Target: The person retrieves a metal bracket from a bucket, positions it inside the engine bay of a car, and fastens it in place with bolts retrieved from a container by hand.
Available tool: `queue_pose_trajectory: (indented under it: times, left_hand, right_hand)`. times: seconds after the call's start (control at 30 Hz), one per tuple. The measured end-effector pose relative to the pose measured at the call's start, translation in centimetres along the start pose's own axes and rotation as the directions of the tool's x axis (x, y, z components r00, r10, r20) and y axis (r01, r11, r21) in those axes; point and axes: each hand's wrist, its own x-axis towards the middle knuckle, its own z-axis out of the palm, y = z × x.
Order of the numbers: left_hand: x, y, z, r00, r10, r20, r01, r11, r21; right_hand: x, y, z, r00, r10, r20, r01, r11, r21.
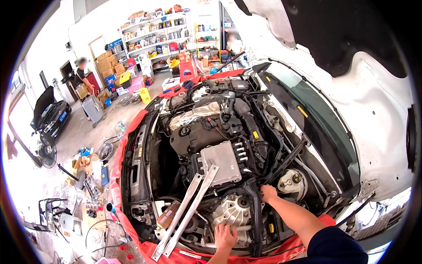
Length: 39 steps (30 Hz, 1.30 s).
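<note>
My left hand [225, 236] rests at the lower edge of the silver ribbed strut tower [232, 209], its fingers spread on the metal. Farther right, my right hand [267, 193] reaches down beside a long black trim strip [255, 215]; its fingertips are hidden among the dark parts. Close to that hand is the white brake fluid reservoir [290, 181] with a black cap. Two silver metal braces [192, 207] lie slanted across the engine bay, left of my left hand. A grey finned control module [220, 163] sits beyond them, next to the black engine cover [191, 137].
A small printed box [168, 214] lies beside the braces. Red fender covers [127, 145] line the bay's edges. The raised white hood [373, 88] stands at right. Loose parts and tools [90, 189] litter the floor at left. Two people are in the background near shelves [154, 33].
</note>
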Motion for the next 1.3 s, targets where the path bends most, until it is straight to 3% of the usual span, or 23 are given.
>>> queue_pose_trajectory:
  times: [0.07,0.17,0.27,0.4,0.47,0.57,0.77,0.8,0.83,0.87,0.9,0.93,0.97,1.0,1.03,1.07,1.1,1.13,1.17,1.2,1.23,1.27,1.3]
  left_hand:
    - [-0.1,-0.1,0.1,1.0,0.023,-0.012,-0.023,1.0,0.0]
    - [-0.1,0.0,-0.1,1.0,0.018,-0.014,-0.018,1.0,-0.006]
    - [0.0,0.1,-0.1,1.0,0.019,-0.024,-0.019,1.0,-0.006]
    - [-0.1,0.2,-0.4,0.999,0.026,-0.023,-0.026,1.0,-0.007]
    - [0.0,0.3,-0.4,1.0,0.013,-0.01,-0.013,1.0,0.009]
    - [-0.1,0.2,-0.3,1.0,0.012,-0.009,-0.012,1.0,0.002]
    - [0.1,0.1,-0.3,0.999,0.032,-0.019,-0.033,0.999,-0.018]
    - [-0.2,-0.1,-0.4,0.999,0.039,-0.017,-0.039,0.999,-0.023]
    - [-0.6,0.0,-0.7,1.0,-0.028,0.005,0.028,0.999,-0.03]
    - [-0.4,0.4,-0.7,0.997,-0.067,0.031,0.068,0.997,-0.046]
    - [0.0,0.9,-1.2,0.976,-0.173,0.131,0.183,0.981,-0.066]
    - [0.8,-0.3,-0.3,0.973,-0.179,0.144,0.21,0.945,-0.25]
    - [2.9,0.3,-1.8,0.951,-0.304,-0.056,0.256,0.878,-0.404]
    - [6.1,1.2,-6.9,0.918,-0.325,-0.229,0.161,0.83,-0.534]
    - [9.6,1.3,-11.3,0.852,-0.415,-0.318,0.107,0.735,-0.67]
    - [13.2,0.8,-15.7,0.768,-0.572,-0.288,0.08,0.532,-0.843]
    - [16.6,0.0,-19.7,0.678,-0.722,-0.141,-0.002,0.189,-0.982]
    - [19.7,-1.3,-23.0,0.583,-0.798,0.149,-0.176,-0.304,-0.936]
    - [22.4,-0.9,-24.9,0.532,-0.757,0.379,-0.362,-0.609,-0.706]
    - [24.6,-1.8,-23.3,0.923,-0.171,0.343,-0.088,-0.966,-0.244]
    - [26.3,3.9,-23.8,0.981,0.034,0.189,0.121,-0.871,-0.476]
    - [26.7,10.0,-25.8,0.967,0.124,0.224,0.244,-0.709,-0.661]
    - [27.9,12.8,-26.7,0.888,0.417,0.191,0.443,-0.673,-0.592]
  right_hand:
    - [0.3,0.4,0.3,0.989,0.0,0.145,0.005,0.999,-0.036]
    - [0.3,0.3,0.3,0.986,-0.01,0.165,0.023,0.997,-0.076]
    - [-0.6,-0.3,-0.2,1.0,0.009,0.012,-0.009,1.0,0.005]
    - [-0.4,-0.1,0.4,0.999,-0.034,-0.04,0.033,0.999,-0.009]
    - [-0.1,0.1,0.3,0.999,-0.017,0.031,0.017,1.0,-0.017]
    - [-0.3,0.2,0.9,0.995,-0.034,-0.097,0.035,0.999,0.014]
    - [0.7,1.6,3.1,0.993,-0.074,-0.089,0.068,0.995,-0.069]
    - [0.5,1.7,3.1,0.999,0.002,-0.045,0.002,0.997,0.082]
    - [2.8,3.6,6.5,0.999,-0.032,-0.032,0.033,0.999,0.03]
    - [0.5,0.3,0.9,0.998,0.008,0.061,-0.006,0.999,-0.036]
    - [1.4,1.0,1.7,0.993,0.067,0.094,-0.07,0.997,0.028]
    - [1.1,1.1,1.9,1.0,-0.007,-0.013,0.008,0.998,0.063]
    - [1.2,1.0,1.8,0.998,-0.049,-0.049,0.051,0.998,0.044]
    - [0.7,1.3,2.3,0.994,-0.078,-0.07,0.079,0.997,0.017]
    - [0.6,1.5,2.5,0.994,-0.081,-0.075,0.083,0.996,0.013]
    - [0.9,1.6,2.9,0.993,-0.087,-0.076,0.089,0.996,0.018]
    - [0.8,1.1,2.7,0.995,-0.083,-0.056,0.084,0.996,0.016]
    - [0.5,1.0,2.3,0.995,-0.09,-0.036,0.091,0.996,0.009]
    - [-0.8,1.6,2.1,0.997,-0.076,-0.033,0.076,0.997,0.007]
    - [-1.0,1.3,1.6,0.996,-0.087,-0.015,0.087,0.996,0.002]
    - [-0.2,0.4,1.0,0.994,-0.11,-0.006,0.11,0.994,-0.002]
    - [0.8,0.7,1.7,0.995,-0.088,0.037,0.088,0.996,-0.018]
    - [0.8,0.2,1.0,0.997,-0.07,0.027,0.07,0.998,-0.004]
